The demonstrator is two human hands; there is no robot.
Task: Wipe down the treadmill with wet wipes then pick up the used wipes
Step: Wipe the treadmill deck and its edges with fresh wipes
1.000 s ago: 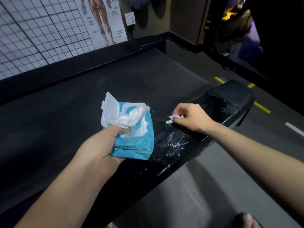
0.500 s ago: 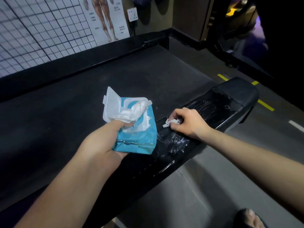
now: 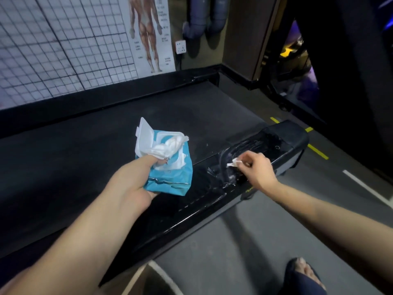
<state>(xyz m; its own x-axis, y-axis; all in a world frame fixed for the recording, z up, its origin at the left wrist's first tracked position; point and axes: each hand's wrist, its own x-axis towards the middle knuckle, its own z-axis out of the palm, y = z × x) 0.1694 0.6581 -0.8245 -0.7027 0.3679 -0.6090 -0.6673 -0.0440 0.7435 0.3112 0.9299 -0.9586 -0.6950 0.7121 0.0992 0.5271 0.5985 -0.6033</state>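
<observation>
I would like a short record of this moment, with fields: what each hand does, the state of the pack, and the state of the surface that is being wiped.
left hand: grips the blue pack of wipes
lid: open, with a fresh wipe sticking out of the pack
right hand: pinches a small crumpled wipe on the treadmill's side rail
surface: glossy black, with wet streaks near the right hand
belt: dark, nothing lying on it
</observation>
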